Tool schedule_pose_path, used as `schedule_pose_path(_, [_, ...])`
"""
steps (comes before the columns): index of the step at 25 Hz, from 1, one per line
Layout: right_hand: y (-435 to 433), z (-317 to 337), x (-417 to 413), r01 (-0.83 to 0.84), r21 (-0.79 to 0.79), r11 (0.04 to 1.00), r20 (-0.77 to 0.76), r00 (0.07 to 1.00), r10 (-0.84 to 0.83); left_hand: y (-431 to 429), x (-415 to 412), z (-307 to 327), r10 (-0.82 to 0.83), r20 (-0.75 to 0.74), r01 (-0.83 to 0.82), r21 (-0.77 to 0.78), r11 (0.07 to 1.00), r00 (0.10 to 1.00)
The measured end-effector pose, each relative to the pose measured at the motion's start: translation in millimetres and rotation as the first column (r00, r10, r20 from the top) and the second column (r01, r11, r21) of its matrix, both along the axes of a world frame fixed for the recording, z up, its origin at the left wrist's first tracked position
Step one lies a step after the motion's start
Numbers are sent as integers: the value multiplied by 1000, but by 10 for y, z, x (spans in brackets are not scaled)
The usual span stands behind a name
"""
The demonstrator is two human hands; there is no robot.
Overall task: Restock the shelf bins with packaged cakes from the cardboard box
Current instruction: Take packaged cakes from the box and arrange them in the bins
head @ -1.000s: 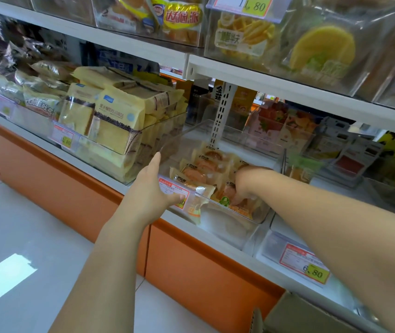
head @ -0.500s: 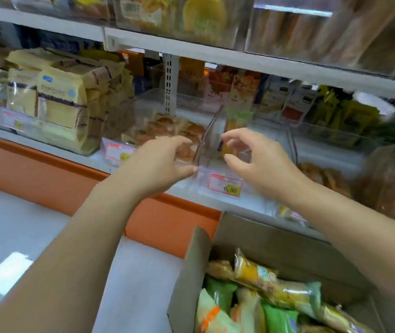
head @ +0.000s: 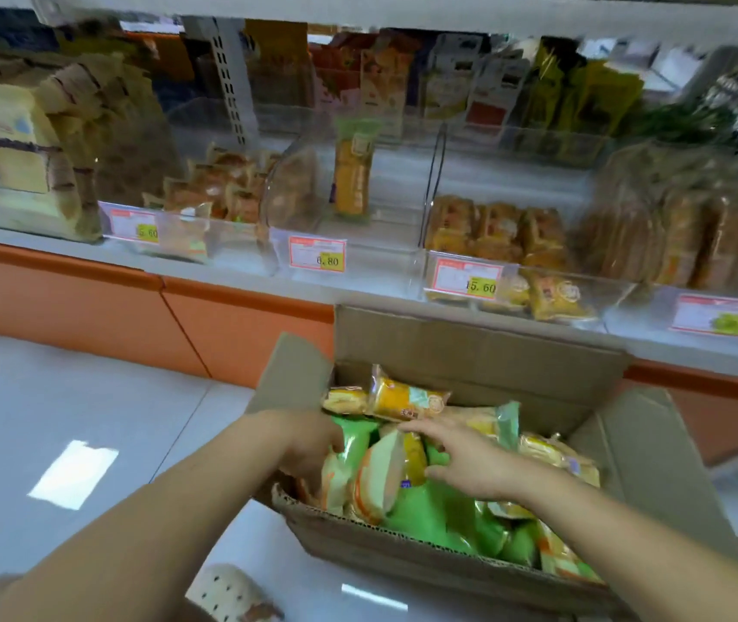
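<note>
The shelf (head: 232,273) runs across the top of the view, its clear bins fronted with price tags. The pale floor (head: 44,397) lies open to the left. The cardboard box (head: 470,347) sits just below the shelf's front edge with all its flaps folded outward, so its mouth is clear from above. Half a second ago both hands were up at the bin fronts beside the 6.80 tag; now they are down in the box.

The middle bin (head: 380,262) behind that tag holds one tall yellow pack (head: 351,172) standing at the back, with bare room in front of it. The bins on either side hold more stock.

The packaged cakes (head: 407,399), in yellow and green wrappers, fill the box near its rim. The right hand (head: 466,455) lies over them with fingers spread wide, gripping nothing. The left hand (head: 309,446) reaches in by the box's left wall, fingertips sunk among the green packs; whether it grips one cannot be told.

A dotted slipper (head: 232,594) shows at the bottom edge.
</note>
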State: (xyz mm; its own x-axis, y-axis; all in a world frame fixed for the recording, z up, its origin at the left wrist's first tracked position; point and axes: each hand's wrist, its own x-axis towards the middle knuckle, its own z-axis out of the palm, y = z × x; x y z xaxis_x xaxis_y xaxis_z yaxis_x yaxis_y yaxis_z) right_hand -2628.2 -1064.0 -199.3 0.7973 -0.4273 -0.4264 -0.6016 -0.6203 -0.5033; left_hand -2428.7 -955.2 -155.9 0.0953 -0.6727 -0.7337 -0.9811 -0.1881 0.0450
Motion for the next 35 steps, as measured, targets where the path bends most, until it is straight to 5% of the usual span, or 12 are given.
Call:
schedule_pose_path(5, [148,-253,324,-299,-210,931,-107,953,282,136,76,-228,-26,44,31,-109,994,999])
schedule_pose_path(9, [28,-306,273,-281,-328,902,-121,959,255,203,229,-259,190,-209,-234,-210,949,959])
schedule_pose_path(11, [-88,-263,173,-127,-275,953,-41,992,120,242,312,-187,314,-481,-454,-207,867,819])
schedule_pose_path(14, [-214,-126,24,214,61,975,144,965,-220,243,312,-47,457,-798,-734,28,679,393])
schedule_pose_path(17, [-252,-33,-135,438,405,803,163,829,-534,145,205,-18,466,-880,-787,227,573,86])
schedule_pose_path(20, [-227,-62,-268,464,612,641,140,734,-664,6,-4,-28,496,-858,-773,404,489,-135])
schedule_pose_path(23, [-221,-73,-335,422,775,470,108,644,-757,-101,-115,-79,487,-849,-802,430,414,-204])
schedule_pose_path(27, [-218,-76,-361,351,884,310,35,611,-791,-154,-134,-180,387,-909,-878,308,367,-157])
schedule_pose_path(31, [-179,-70,-325,284,930,231,14,603,-797,-141,-127,-251,238,-894,-881,427,204,-379])
schedule_pose_path(35, [-86,-32,-239,253,946,202,-3,630,-777,-80,-140,-284,338,-792,-761,597,253,-508])
